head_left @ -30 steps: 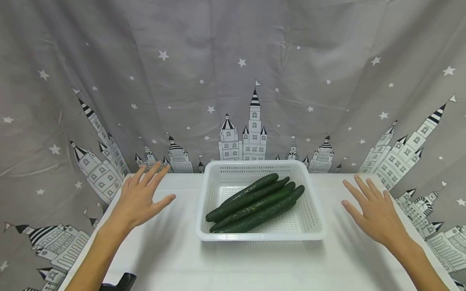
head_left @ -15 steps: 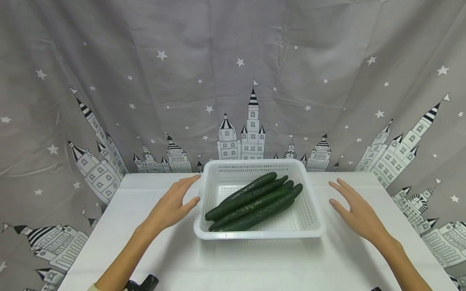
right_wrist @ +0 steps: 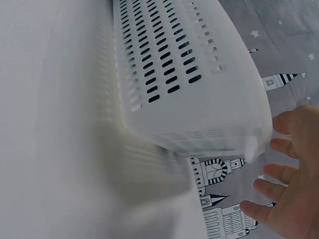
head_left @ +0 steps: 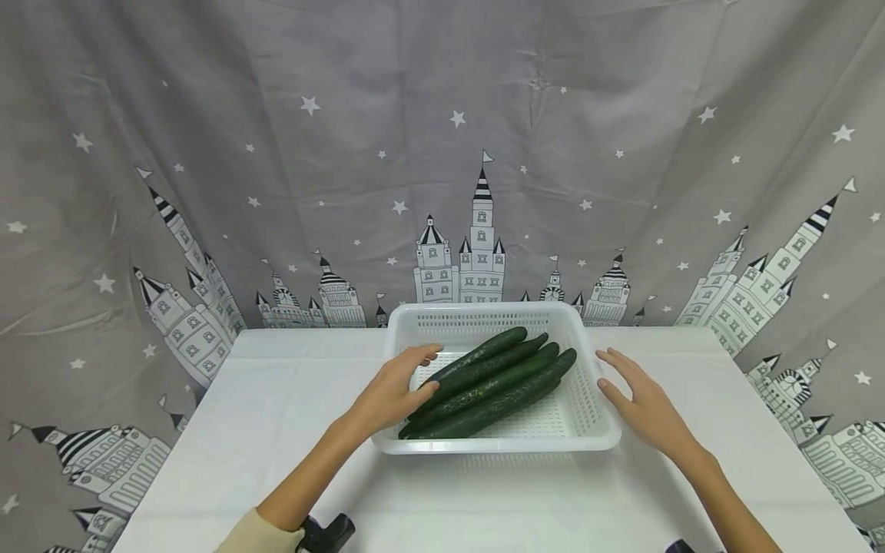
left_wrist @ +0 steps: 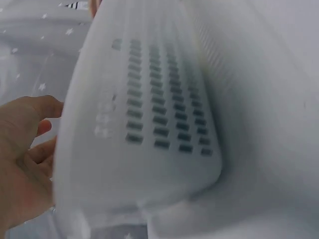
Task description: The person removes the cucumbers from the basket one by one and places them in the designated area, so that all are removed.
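Several long green cucumbers [head_left: 494, 388] lie slanted in a white basket [head_left: 498, 445], just below the middle of the head view. Left of them, the left hand [head_left: 392, 392] reaches over the basket's edge, thumb and fingers wide apart. On the right, the right hand [head_left: 644, 407] is loosely spread near the basket.

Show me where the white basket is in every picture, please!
Head: just below the middle, with cucumbers in the white basket.
Left wrist: very big through the middle; the basket is just right of the left hand.
Right wrist: upper middle, tilted; the basket is up and left of the right hand.
Shared landmark: the gray curtain with white stars, seen in all three.
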Demonstrator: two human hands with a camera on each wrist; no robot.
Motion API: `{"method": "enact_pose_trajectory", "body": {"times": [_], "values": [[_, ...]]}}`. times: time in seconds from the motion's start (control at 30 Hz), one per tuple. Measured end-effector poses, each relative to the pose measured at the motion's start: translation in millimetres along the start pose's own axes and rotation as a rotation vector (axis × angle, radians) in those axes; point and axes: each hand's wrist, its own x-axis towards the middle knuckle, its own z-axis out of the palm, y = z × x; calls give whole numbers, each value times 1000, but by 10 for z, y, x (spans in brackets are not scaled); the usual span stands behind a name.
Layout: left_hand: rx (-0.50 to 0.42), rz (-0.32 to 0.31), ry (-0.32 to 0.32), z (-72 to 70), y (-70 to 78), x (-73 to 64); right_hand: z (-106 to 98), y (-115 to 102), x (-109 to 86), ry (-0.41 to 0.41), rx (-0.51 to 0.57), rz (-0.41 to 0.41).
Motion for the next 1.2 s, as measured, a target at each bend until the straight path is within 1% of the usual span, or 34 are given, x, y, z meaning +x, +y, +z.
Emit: {"method": "enact_pose_trajectory", "body": {"times": [0.17,0.27,0.4,0.5,0.6,0.73,0.8,0.97,1.07,1.2], "values": [[-62,18,-73,238,88,119,90,23,28,12,77,12],[-88,18,-132,378,141,187,131,47,61,2,137,51],[-68,14,-208,548,190,257,166,63,104,-6,195,108],[-24,21,-245,653,222,290,193,68,136,-10,223,124],[6,32,-257,732,255,322,221,84,165,-19,250,141],[53,34,-253,818,281,365,257,131,204,-25,311,166],[88,28,-255,851,289,380,280,164,222,-26,359,172],[141,20,-265,896,302,403,324,205,222,-25,500,162],[154,26,-272,906,304,408,355,213,218,-19,595,155],[154,34,-280,902,308,407,415,237,223,-37,718,167]]}}
